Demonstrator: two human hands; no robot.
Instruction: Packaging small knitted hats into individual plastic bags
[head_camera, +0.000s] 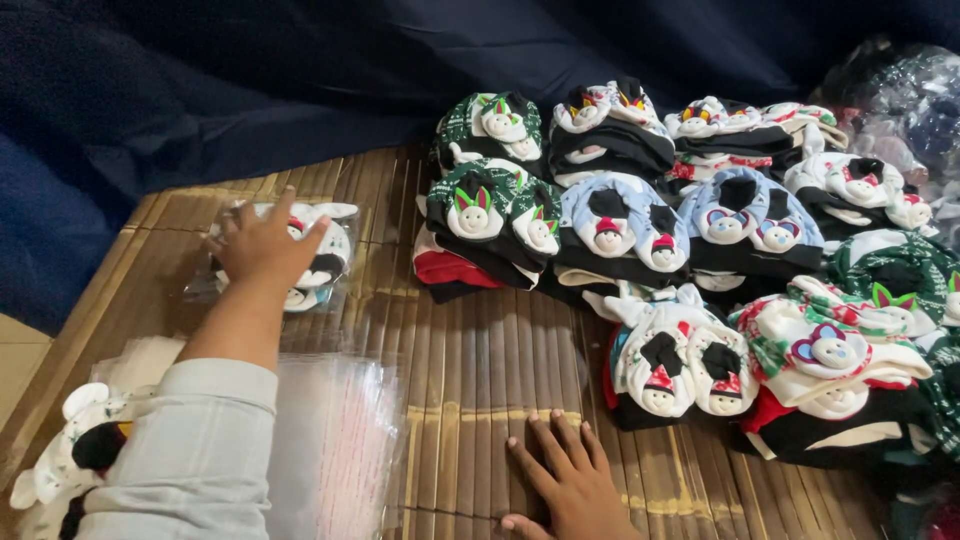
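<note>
Bamboo-slat mat (480, 360), brown, carrying knitted baby items with small animal faces. One bagged set (300, 250) lies near the mat's far left corner, sealed in clear plastic; the left hand (262, 245) rests flat on top of it, fingers spread, pinching nothing. The right hand (565, 480) lies palm down on bare slats at the near edge, fingers loosely spread, holding nothing.

Progress, judged from the layout: one set is bagged, and many are unbagged. Unbagged sets (690, 270) stand in stacked rows across the far right half of the mat, well apart from the left hand (green, blue, white and black among them). A stack of empty clear bags (335, 440) lies at the near left, just beside the left sleeve. One more loose white piece (70, 450) sits at the near left corner. Dark blue cloth (200, 90) borders the mat's far edge.
</note>
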